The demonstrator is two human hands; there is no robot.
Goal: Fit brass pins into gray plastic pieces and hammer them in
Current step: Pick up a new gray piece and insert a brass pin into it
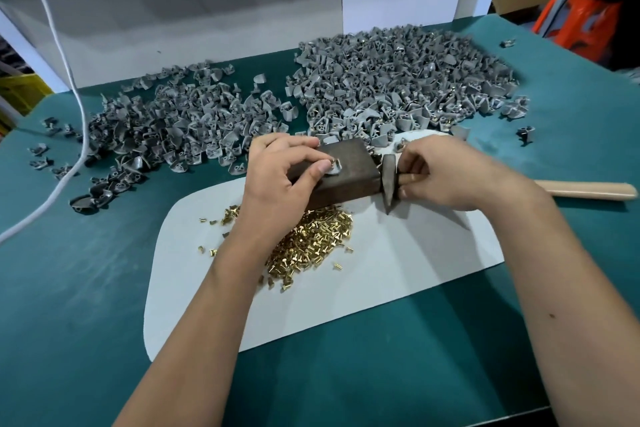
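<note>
L hand [284, 177] pinches a gray piece [334, 168] w/ pin on the block [346, 170]. R hand [446, 177] grips hammer [389, 180]. Far right pile [398, 80] maybe done; left pile [180, 121] still to do.

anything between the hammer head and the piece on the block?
Only the holder's own fingers. The gray piece sits on the dark block, pinched by the left hand, thumb beside the pin. The hammer head, gripped by the right hand, is at the block's right edge; the block top between them is bare.
</note>
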